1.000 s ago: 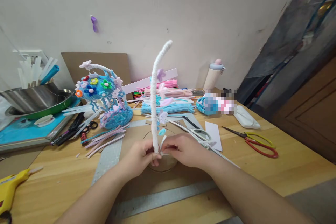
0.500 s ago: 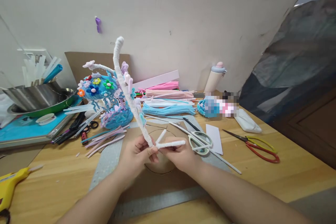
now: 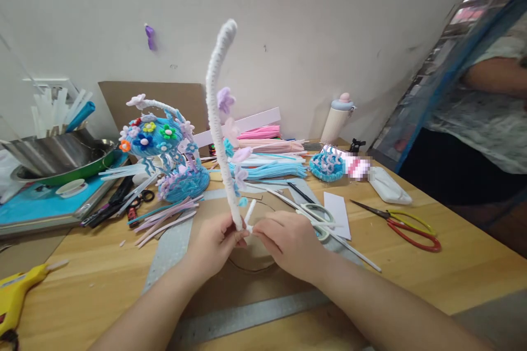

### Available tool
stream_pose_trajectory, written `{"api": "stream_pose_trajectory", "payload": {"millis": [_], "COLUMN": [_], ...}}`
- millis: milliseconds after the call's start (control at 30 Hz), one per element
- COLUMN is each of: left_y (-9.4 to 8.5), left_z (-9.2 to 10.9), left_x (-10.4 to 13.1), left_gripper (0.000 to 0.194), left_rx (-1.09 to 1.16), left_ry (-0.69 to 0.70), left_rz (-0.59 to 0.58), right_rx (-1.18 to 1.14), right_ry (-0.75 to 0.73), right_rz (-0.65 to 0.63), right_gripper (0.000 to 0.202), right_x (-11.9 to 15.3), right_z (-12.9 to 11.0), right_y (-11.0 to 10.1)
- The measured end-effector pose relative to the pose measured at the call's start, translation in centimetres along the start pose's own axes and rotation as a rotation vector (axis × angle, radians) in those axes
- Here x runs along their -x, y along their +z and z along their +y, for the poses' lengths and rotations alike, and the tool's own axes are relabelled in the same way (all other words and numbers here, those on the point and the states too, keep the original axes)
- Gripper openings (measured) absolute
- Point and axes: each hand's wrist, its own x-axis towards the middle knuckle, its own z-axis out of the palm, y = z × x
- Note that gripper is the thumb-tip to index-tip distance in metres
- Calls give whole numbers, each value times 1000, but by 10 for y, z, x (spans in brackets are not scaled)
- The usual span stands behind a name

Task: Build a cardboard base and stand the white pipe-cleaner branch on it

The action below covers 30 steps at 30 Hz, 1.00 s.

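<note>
A tall curved stem wrapped in white pipe cleaner (image 3: 217, 126) stands upright over the cardboard, its base pinched in my left hand (image 3: 211, 245). Purple, pink and blue fuzzy flowers (image 3: 241, 175) run along its right side. At the base the stem splits into short white prongs (image 3: 250, 211). My right hand (image 3: 290, 238) is closed on the prong pointing right, fingers and thumb together; most of that prong is covered by the hand. Beneath both hands lies brown cardboard (image 3: 230, 290) with a drawn circle, partly hidden.
A blue flower-covered pipe cleaner piece (image 3: 154, 134) stands behind on the left. Bundles of pipe cleaners (image 3: 275, 170) lie at the back. Red-and-yellow scissors (image 3: 411, 230) and pale-handled scissors (image 3: 325, 230) are to the right, a yellow glue gun (image 3: 18, 296) at left. A person (image 3: 489, 104) stands beyond.
The stem has tilted more upright and its top has moved up and right. My right hand has turned and closed over the right-hand prong. A person has come into view at right.
</note>
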Motion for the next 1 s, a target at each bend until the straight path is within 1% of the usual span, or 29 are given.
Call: {"api": "stream_pose_trajectory", "payload": {"millis": [100,167,233,300,333,433,500,567,633,700,767,867,933,1000], "left_y": [0,1,2,5,6,9,11,12,12,11,10,8,6,5], "left_z": [3,2,1,1,1,1,1,1,2,2,0,-3,-4,-2], "left_x": [1,2,4,6,7,6,5,3,2,1,1,1,1,0], "left_gripper": [8,7,4,5,7,12,13,12,11,10,9,8,6,5], "left_rx": [24,61,114,164,195,287,318,306,277,232,182,114,85,73], "left_ry": [2,-10,-28,-39,-43,-42,-36,-26,-21,-18,-17,-19,-15,-5], "left_rz": [-113,-174,-198,-185,-154,6,112,185,246,267,250,195,139,63], "right_rx": [-118,-301,-541,-725,-778,-820,-822,-771,-606,-382,-217,-124,-98,-96], "right_ry": [-1,52,152,224,241,238,257,284,263,192,109,9,-12,3], "right_rz": [-80,-166,-224,-224,-207,-122,-41,19,27,5,6,37,49,38], "right_gripper": [17,13,9,11,14,19,18,17,17,18,18,19,19,18], "right_x": [-6,-10,-12,-12,-12,-9,-7,-4,-2,0,1,2,1,-1], "right_z": [10,18,25,30,31,24,14,1,-10,-16,-16,-9,-4,1], "right_y": [-9,-12,-11,-5,-1,14,20,22,19,14,10,5,2,-3]}}
